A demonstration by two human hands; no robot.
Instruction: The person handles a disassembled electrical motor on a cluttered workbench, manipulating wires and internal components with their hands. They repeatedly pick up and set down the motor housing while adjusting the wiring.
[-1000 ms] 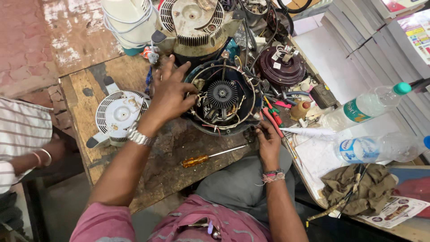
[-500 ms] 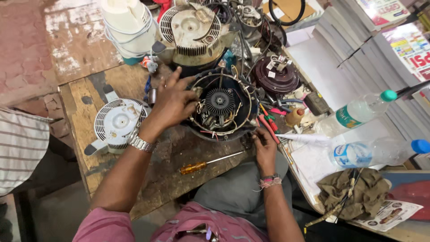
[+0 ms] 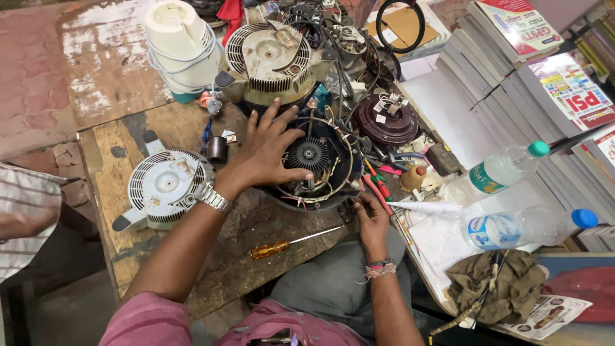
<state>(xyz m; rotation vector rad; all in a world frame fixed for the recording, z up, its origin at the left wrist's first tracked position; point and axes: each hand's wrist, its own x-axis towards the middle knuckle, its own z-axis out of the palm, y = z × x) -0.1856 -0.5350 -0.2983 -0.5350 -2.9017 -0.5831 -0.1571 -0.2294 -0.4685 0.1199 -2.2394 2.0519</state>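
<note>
The left hand [image 3: 266,157] lies spread, fingers wide, flat on the rim of the round black motor housing [image 3: 317,163], pressing it rather than gripping; the housing sits on the worn wooden table [image 3: 112,150], directly under and to the right of that hand; its finned rotor [image 3: 309,154] shows just past the fingertips. The right hand [image 3: 371,221] is at the housing's lower right edge, fingers curled as if pinching something small there, though what it holds cannot be made out. A yellow-handled screwdriver [image 3: 291,243] lies on the table below the left hand and left of the right hand; a white vented fan cover [image 3: 163,186] rests beyond the left wrist; two plastic water bottles [image 3: 512,227] lie well right of the right hand.
</note>
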